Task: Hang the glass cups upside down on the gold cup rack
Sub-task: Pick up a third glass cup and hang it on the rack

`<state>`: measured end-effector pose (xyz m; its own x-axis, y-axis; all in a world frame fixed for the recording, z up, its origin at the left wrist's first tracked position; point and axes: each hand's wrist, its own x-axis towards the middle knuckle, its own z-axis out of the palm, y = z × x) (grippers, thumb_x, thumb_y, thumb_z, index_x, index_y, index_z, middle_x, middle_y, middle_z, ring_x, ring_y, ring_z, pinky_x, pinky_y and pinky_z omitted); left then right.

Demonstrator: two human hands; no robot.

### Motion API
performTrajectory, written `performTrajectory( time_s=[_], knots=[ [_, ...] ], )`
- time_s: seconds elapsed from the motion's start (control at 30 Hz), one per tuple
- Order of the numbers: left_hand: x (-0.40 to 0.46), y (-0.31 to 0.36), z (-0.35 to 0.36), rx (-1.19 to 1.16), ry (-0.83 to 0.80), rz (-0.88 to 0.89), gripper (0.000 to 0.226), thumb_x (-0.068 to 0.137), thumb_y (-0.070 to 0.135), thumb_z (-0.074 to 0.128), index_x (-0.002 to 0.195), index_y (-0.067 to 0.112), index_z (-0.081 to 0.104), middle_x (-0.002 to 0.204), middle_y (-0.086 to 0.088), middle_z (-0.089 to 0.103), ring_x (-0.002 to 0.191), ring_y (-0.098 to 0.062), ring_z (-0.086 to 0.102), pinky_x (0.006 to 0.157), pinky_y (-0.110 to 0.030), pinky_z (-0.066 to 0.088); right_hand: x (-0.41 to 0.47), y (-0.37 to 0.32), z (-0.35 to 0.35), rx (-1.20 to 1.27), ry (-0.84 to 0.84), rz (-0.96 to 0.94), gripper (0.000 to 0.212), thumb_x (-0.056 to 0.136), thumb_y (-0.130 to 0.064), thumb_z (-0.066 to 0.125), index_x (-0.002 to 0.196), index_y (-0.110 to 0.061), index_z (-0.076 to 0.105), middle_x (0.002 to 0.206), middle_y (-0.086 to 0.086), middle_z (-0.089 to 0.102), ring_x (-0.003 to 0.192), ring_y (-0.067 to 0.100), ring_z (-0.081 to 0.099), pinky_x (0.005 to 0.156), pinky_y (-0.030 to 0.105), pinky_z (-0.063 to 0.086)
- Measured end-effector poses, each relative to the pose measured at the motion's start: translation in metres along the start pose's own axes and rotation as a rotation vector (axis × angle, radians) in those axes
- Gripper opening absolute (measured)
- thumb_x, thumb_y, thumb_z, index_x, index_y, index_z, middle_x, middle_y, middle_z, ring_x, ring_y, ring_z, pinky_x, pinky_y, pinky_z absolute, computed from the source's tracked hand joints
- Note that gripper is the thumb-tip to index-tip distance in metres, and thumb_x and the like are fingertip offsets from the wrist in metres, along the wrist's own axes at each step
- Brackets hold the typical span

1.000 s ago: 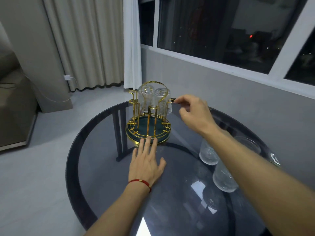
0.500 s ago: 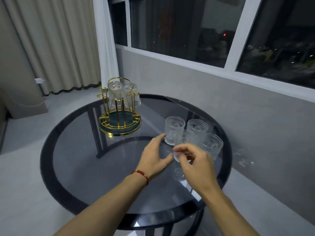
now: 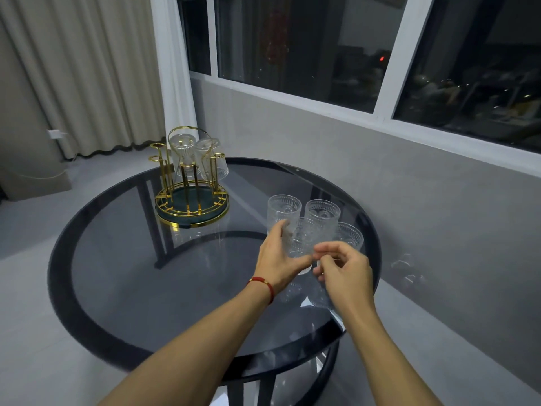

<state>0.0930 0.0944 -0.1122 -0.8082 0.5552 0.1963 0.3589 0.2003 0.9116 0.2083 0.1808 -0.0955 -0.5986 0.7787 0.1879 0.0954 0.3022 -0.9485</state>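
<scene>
The gold cup rack (image 3: 191, 210) stands on the far left of the round glass table, with two glass cups (image 3: 183, 150) hanging upside down on its pegs. Upright on the table's right side are three patterned glass cups (image 3: 284, 208). A fourth glass cup (image 3: 301, 244) sits nearest me, between my hands. My left hand (image 3: 276, 260) curls around its left side. My right hand (image 3: 344, 269) pinches thumb and fingers against its right side near the base. I cannot tell whether this cup is lifted off the table.
The dark round glass table (image 3: 117, 282) has a black rim. A grey wall and a window ledge (image 3: 351, 112) run close behind the cups on the right. Curtains (image 3: 87, 68) hang at the back left. Several rack pegs (image 3: 159, 158) on the left are bare.
Both hands have left the rack and come to the group of cups on the right. My left hand has closed on the nearest cup, and my right fingers have pinched onto it.
</scene>
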Motion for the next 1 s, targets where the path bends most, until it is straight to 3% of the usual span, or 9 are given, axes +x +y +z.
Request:
performTrajectory(
  time_s=[0.17, 0.33, 0.47, 0.6, 0.7, 0.77, 0.83, 0.93, 1.0],
  knots=[
    [-0.003, -0.002, -0.026, 0.043, 0.112, 0.008, 0.097, 0.062, 0.043, 0.093, 0.144, 0.022, 0.046, 0.14, 0.001, 0.057, 0.129, -0.017, 0.053, 0.106, -0.032, 0.046, -0.002, 0.001, 0.013, 0.001, -0.081, -0.016, 0.025, 0.094, -0.005, 0.067, 0.092, -0.029, 0.076, 0.08, -0.002, 0.08, 0.076, 0.017, 0.076, 0.083, 0.051, 0.064],
    [-0.005, -0.011, -0.076, -0.014, 0.259, -0.05, 0.084, 0.062, 0.046, 0.092, 0.132, 0.024, 0.05, 0.128, 0.006, 0.06, 0.116, -0.013, 0.057, 0.095, -0.027, 0.048, -0.003, 0.002, 0.05, 0.013, -0.204, -0.037, 0.019, 0.1, -0.026, 0.064, 0.117, -0.034, 0.066, 0.12, -0.008, 0.071, 0.111, 0.016, 0.07, 0.1, 0.05, 0.058],
    [-0.006, -0.024, -0.111, -0.082, 0.289, -0.094, 0.082, 0.061, 0.052, 0.089, 0.128, 0.031, 0.048, 0.116, 0.021, 0.055, 0.106, 0.005, 0.054, 0.081, -0.011, 0.039, 0.007, -0.013, 0.1, 0.113, -0.378, 0.12, 0.05, 0.108, -0.046, 0.046, 0.156, -0.033, 0.041, 0.157, -0.005, 0.049, 0.138, 0.021, 0.056, 0.114, 0.05, 0.049],
    [-0.003, -0.034, -0.131, -0.27, 0.271, -0.155, 0.079, 0.064, 0.048, 0.092, 0.129, 0.027, 0.052, 0.123, 0.014, 0.059, 0.11, 0.003, 0.057, 0.094, -0.026, 0.05, 0.017, -0.024, 0.136, 0.517, -0.568, 0.302, 0.047, 0.111, -0.042, 0.043, 0.149, -0.016, 0.055, 0.149, 0.01, 0.064, 0.131, 0.033, 0.066, 0.092, 0.051, 0.062],
    [0.003, -0.041, -0.148, -0.32, 0.193, -0.122, 0.077, 0.07, 0.07, 0.077, 0.132, 0.03, 0.054, 0.127, 0.01, 0.064, 0.114, -0.002, 0.063, 0.098, -0.025, 0.053, 0.018, -0.031, 0.143, 0.663, -0.622, 0.31, 0.048, 0.109, -0.045, 0.047, 0.138, -0.012, 0.066, 0.131, 0.013, 0.077, 0.123, 0.031, 0.073, 0.087, 0.044, 0.063],
    [0.014, -0.053, -0.159, -0.207, 0.185, -0.077, 0.062, 0.091, 0.073, 0.049, 0.139, 0.033, 0.051, 0.139, 0.015, 0.055, 0.131, -0.007, 0.052, 0.11, -0.031, 0.042, 0.02, -0.035, 0.148, 0.659, -0.516, 0.308, 0.053, 0.101, -0.048, 0.055, 0.134, -0.008, 0.066, 0.125, 0.011, 0.079, 0.118, 0.029, 0.075, 0.079, 0.037, 0.063],
    [0.027, -0.077, -0.17, 0.078, 0.217, -0.068, 0.051, 0.107, 0.053, 0.032, 0.152, 0.03, 0.039, 0.153, 0.012, 0.04, 0.149, -0.018, 0.031, 0.123, -0.041, 0.023, 0.023, -0.036, 0.152, 0.623, -0.398, 0.282, 0.058, 0.094, -0.047, 0.063, 0.132, -0.004, 0.061, 0.126, 0.015, 0.076, 0.118, 0.033, 0.073, 0.076, 0.036, 0.063],
    [0.039, -0.111, -0.172, 0.621, 0.077, -0.099, 0.061, 0.107, 0.047, 0.033, 0.162, 0.027, 0.015, 0.172, 0.003, 0.011, 0.158, -0.02, -0.001, 0.127, -0.051, -0.001, 0.025, -0.04, 0.151, 0.499, -0.263, 0.145, 0.066, 0.084, -0.054, 0.072, 0.133, -0.012, 0.058, 0.128, 0.01, 0.067, 0.118, 0.027, 0.069, 0.075, 0.034, 0.064],
    [0.043, -0.121, -0.166, 0.806, 0.041, -0.054, 0.069, 0.103, 0.053, 0.031, 0.163, 0.026, 0.01, 0.172, 0.001, 0.009, 0.158, -0.021, -0.005, 0.126, -0.052, -0.007, 0.027, -0.05, 0.149, 0.336, -0.214, 0.04, 0.078, 0.073, -0.066, 0.074, 0.137, -0.024, 0.056, 0.128, -0.002, 0.064, 0.113, 0.017, 0.069, 0.081, 0.036, 0.065]
  ],
)
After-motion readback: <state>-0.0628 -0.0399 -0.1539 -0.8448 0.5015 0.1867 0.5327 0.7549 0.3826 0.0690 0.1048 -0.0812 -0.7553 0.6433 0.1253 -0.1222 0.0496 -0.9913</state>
